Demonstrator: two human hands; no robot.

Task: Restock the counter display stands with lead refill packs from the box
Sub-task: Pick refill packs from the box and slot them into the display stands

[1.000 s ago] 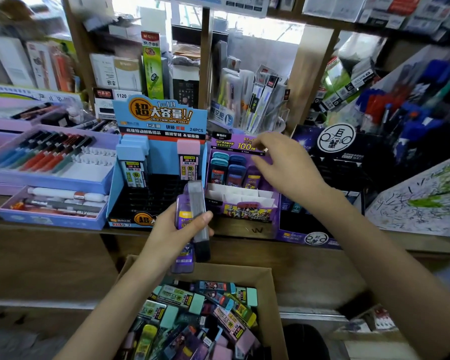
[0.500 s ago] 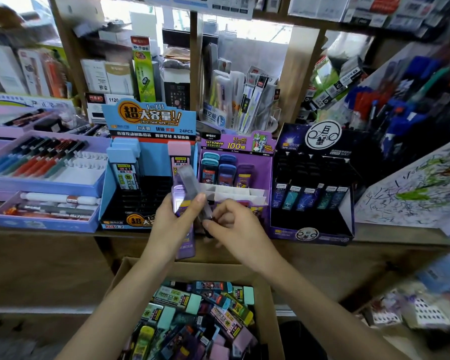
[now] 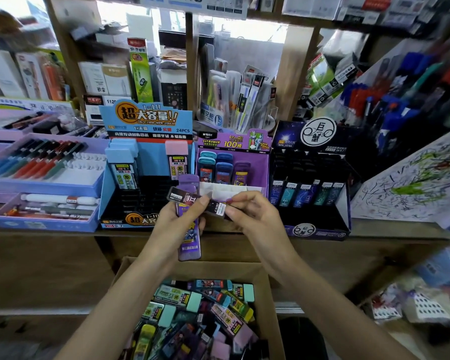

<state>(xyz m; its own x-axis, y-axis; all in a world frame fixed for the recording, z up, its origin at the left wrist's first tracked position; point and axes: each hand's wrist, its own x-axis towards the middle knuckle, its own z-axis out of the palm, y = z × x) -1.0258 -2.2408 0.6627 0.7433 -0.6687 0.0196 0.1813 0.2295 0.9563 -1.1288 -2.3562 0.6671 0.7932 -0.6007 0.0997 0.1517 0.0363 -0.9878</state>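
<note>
Up close, both bare forearms reach forward over the cardboard box (image 3: pixel 266 284) and meet just above it, in front of the purple display stand (image 3: pixel 265 162). The left hand (image 3: pixel 171 224) stands with its palm turned inward, its fingers (image 3: pixel 200 201) curled round a tall purple lead refill pack (image 3: pixel 189 237) held upright, and its thumb pressing a dark refill pack (image 3: pixel 192 201) that lies tilted across the purple one's top. The right hand (image 3: pixel 255 216) comes in from the right of the box with the wrist bent, its thumb and forefinger pinched on the right end of that same dark pack, so both hands grip it at once. The box sits open below the hands, low against the wooden worktop (image 3: pixel 44 266), and is heaped with loose refill packs (image 3: pixel 192 315) in teal, pink, yellow and purple. Behind the box, on the worktop's upper ledge, the purple stand holds a few packs in its back row, with white dividers in front of them. Left of that stand is a blue display stand (image 3: pixel 145 126) with three tall packs; right of it a black display stand (image 3: pixel 320 178) carries a row of slim dark packs. Further left of the box lie lilac pen trays (image 3: pixel 42 183). Shelves of stationery fill the wall behind, blurred at the edges.
</note>
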